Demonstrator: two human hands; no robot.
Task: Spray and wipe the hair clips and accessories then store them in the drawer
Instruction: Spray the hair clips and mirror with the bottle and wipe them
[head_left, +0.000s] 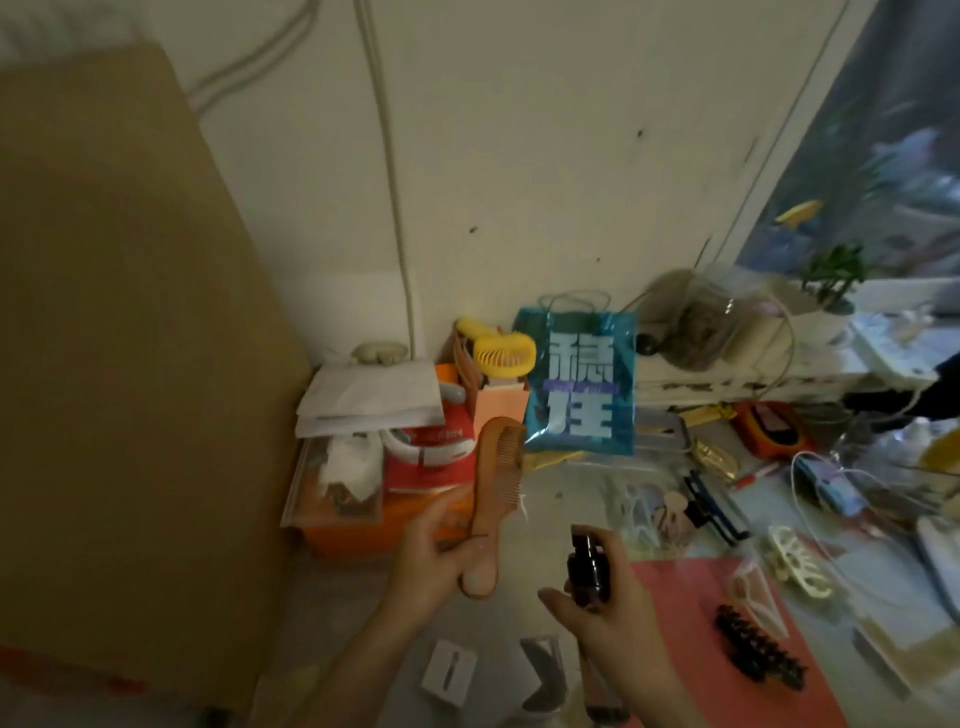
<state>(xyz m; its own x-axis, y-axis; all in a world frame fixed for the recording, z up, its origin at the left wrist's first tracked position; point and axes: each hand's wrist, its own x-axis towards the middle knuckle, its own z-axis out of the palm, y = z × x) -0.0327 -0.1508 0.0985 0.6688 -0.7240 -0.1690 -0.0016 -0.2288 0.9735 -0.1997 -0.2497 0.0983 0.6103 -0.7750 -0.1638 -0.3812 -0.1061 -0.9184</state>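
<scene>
Holding a wooden comb upright above the worktop, the left hand grips its rounded handle end, thumb and fingers wrapped around it, teeth facing right. The right hand is closed around a small dark spray bottle, nozzle at the top turned toward the comb; comb and bottle are near each other but not touching.

On the worktop to the right lies a pink sheet. A black claw clip rests on it near its right edge. Just beyond the sheet's upper right corner sits a cream openwork claw clip. Between them lies a clear triangular clip, edges hard to make out. Farther back, a beige clip and a dark blue barrette lie side by side among clear plastic packaging.

Against the wall stands a blue gift bag with large white characters. Left of it, a yellow handheld fan sticks out of an orange paper bag. Further left, a red box sits on an orange bin, with white folded paper stacked above. A large brown cardboard panel fills the left side. No drawer is identifiable in this view.
</scene>
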